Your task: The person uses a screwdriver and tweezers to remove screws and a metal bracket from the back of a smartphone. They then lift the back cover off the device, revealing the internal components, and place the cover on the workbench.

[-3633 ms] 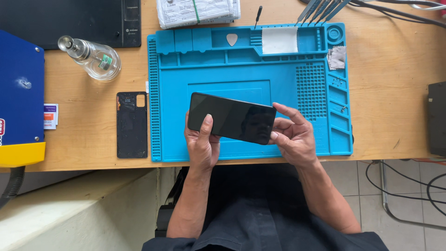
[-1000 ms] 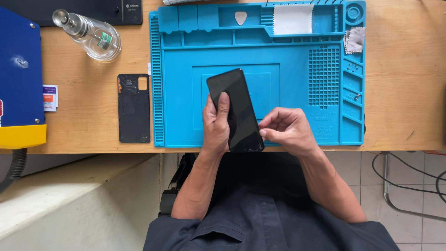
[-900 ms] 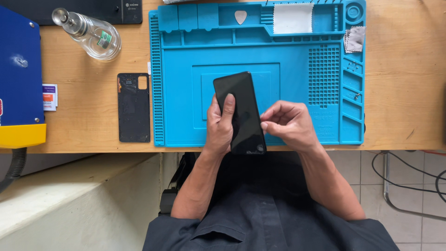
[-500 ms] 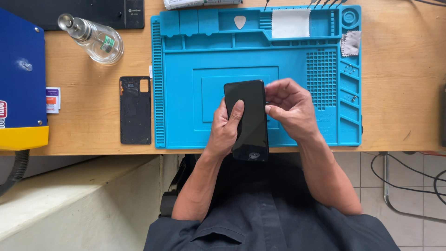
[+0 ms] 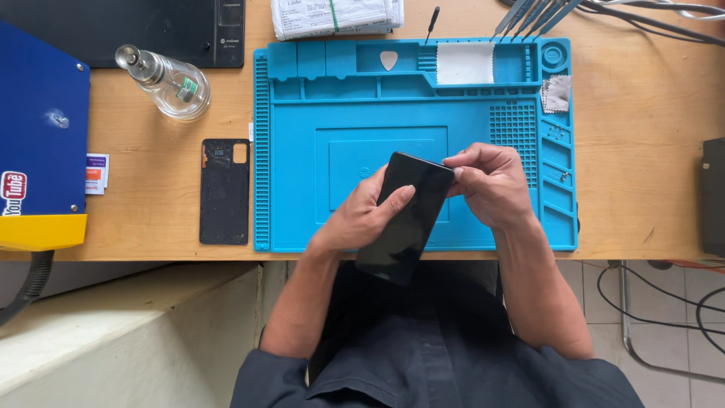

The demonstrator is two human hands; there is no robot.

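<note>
Our left hand [image 5: 361, 217] clamped on black phone [image 5: 406, 215], right hand [image 5: 491, 185] pinching its top corner. Banded paper packet [image 5: 336, 15] at desk [image 5: 649, 151] top edge; glass bottle [image 5: 166, 79] of clear liquid left of blue mat [image 5: 302, 151].

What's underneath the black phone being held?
Under the black phone lie the blue work mat and the left hand's fingers. The mat directly beneath it is covered; the right hand pinches its top corner.

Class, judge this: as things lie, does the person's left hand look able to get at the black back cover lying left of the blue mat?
Probably yes, once freed: the left hand holds the phone, but bare wooden desk and mat lie between it and the back cover, with nothing in the way.
</note>
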